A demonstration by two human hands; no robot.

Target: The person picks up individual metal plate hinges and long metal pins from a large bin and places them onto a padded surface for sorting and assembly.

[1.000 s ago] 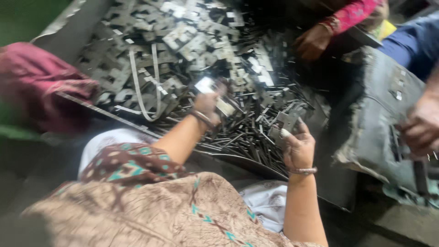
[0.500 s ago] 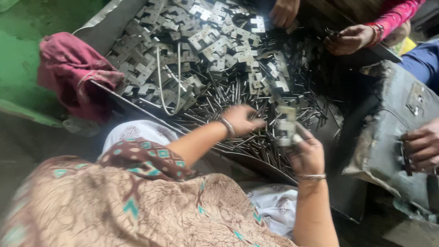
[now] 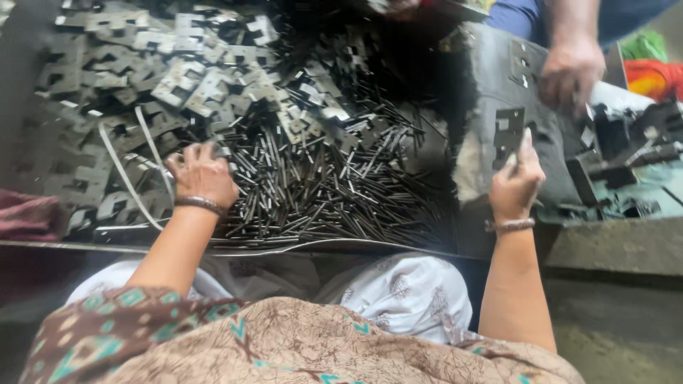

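Note:
A big heap of flat grey metal plates [image 3: 192, 78] with square cut-outs fills the tray, and a pile of thin dark metal pins [image 3: 320, 192] lies in front of it. My left hand [image 3: 203, 174] rests palm down where plates and pins meet, its curled fingertips hidden in the metal. My right hand [image 3: 516, 181] is raised at the right and pinches one cut-out metal plate [image 3: 508, 131] upright against a grey padded block [image 3: 484, 78].
Another person's hand [image 3: 569, 71] works on top of the grey block beside a dark metal fixture [image 3: 626, 142]. A pale strapping band [image 3: 142, 160] loops over the plates. A maroon cloth [image 3: 25, 213] lies at the left. The tray's front rim [image 3: 320, 247] runs above my lap.
My right hand has carried the plate from over the pins to the grey block at the right. My left hand has shifted left to the edge of the plates. The view has swung right.

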